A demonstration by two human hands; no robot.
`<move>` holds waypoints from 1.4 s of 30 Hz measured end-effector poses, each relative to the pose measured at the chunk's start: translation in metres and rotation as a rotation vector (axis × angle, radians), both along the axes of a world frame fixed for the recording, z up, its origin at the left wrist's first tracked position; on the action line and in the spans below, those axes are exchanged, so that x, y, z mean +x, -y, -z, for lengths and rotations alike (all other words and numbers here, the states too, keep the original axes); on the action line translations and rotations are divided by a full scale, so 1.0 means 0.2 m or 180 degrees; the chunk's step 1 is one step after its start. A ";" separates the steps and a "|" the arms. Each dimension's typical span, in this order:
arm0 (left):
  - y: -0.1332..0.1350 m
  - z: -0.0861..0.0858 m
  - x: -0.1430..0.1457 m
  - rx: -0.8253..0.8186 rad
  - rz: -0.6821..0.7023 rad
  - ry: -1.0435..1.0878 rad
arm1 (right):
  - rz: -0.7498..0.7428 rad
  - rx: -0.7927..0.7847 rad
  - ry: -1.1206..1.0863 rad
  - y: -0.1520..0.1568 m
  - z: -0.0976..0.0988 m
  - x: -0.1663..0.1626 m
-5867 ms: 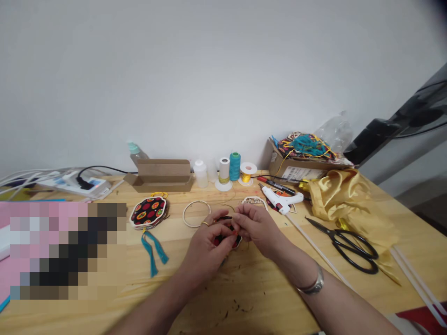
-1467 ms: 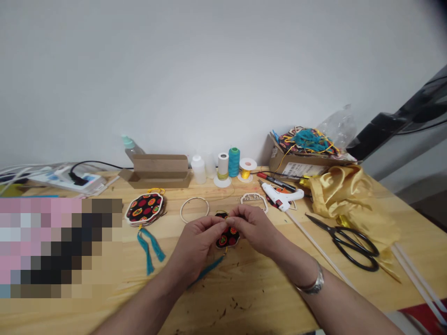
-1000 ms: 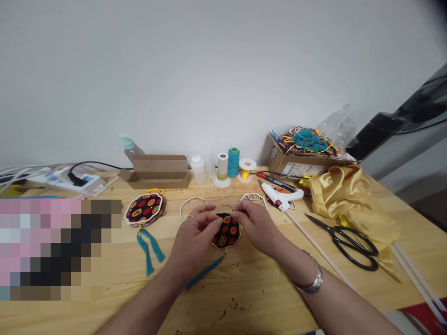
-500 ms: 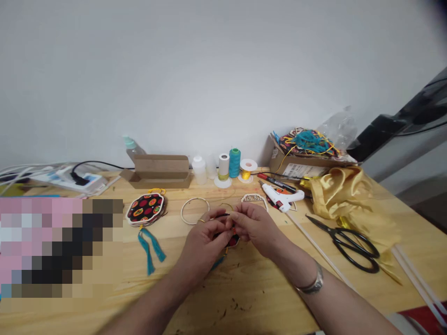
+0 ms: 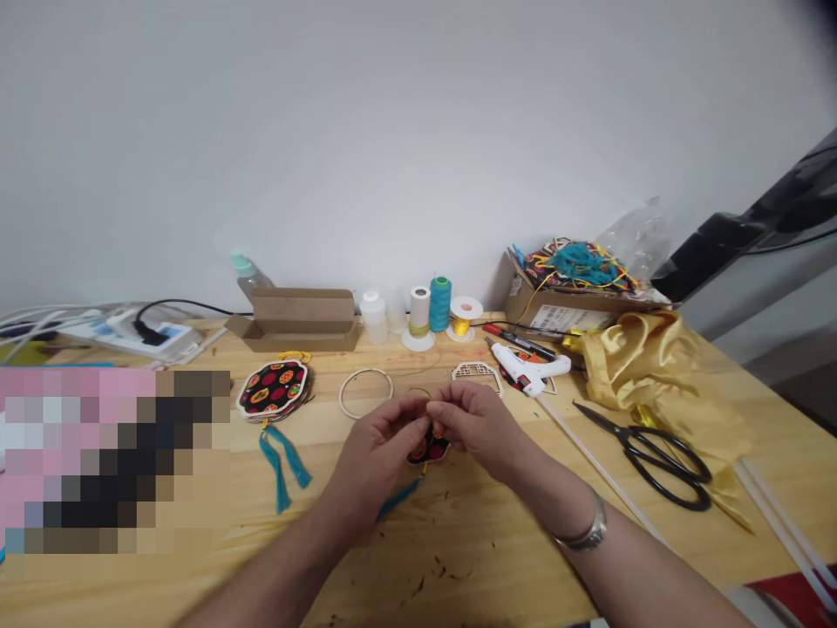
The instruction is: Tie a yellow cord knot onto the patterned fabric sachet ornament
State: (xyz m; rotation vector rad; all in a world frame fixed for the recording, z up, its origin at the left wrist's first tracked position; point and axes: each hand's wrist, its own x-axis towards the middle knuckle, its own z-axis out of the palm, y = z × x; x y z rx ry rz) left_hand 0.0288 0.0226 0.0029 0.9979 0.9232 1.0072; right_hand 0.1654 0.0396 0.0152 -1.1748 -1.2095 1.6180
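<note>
My left hand (image 5: 376, 453) and my right hand (image 5: 480, 427) meet over the middle of the wooden table (image 5: 458, 558). Both pinch the top of a small black fabric ornament (image 5: 428, 447) with red and orange dots. A teal tassel (image 5: 397, 499) trails from its lower end toward me. A thin yellow cord loop (image 5: 420, 392) shows just above my fingertips. A stack of finished ornaments (image 5: 273, 390) with a teal tassel (image 5: 282, 460) lies to the left.
A wooden ring (image 5: 366, 393) and a cut wooden frame (image 5: 476, 375) lie behind my hands. A glue gun (image 5: 527, 368), black scissors (image 5: 660, 455), gold cloth (image 5: 644, 362), thread spools (image 5: 439, 303) and cardboard boxes (image 5: 297, 318) stand further back and right.
My hands stayed on the ornament, turning and tilting it slightly. More of the teal tassel shows than half a second ago.
</note>
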 end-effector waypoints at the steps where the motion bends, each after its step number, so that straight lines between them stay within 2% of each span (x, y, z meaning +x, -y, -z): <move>1: 0.00 0.00 0.00 0.0012 0.0011 -0.0095 | 0.0009 0.0020 0.0035 0.00 0.00 0.00; 13: -0.02 -0.04 -0.02 0.0039 -0.0209 -0.0884 | 0.0024 0.0098 0.0263 -0.01 0.02 0.00; 22: -0.02 -0.04 -0.03 -0.0247 0.0016 -0.0503 | -0.0218 0.0025 0.0134 -0.01 0.00 0.03; 29: -0.02 -0.01 -0.04 -0.0429 0.0193 -0.0126 | -0.0363 -0.0142 -0.0077 0.00 -0.01 0.05; 35: -0.02 -0.02 -0.03 -0.0416 0.0076 -0.0108 | -0.0407 -0.0171 -0.0159 -0.01 -0.01 0.05; 42: -0.01 -0.06 -0.02 -0.0431 -0.0091 -0.0160 | -0.0318 0.0072 0.0166 -0.01 -0.01 0.04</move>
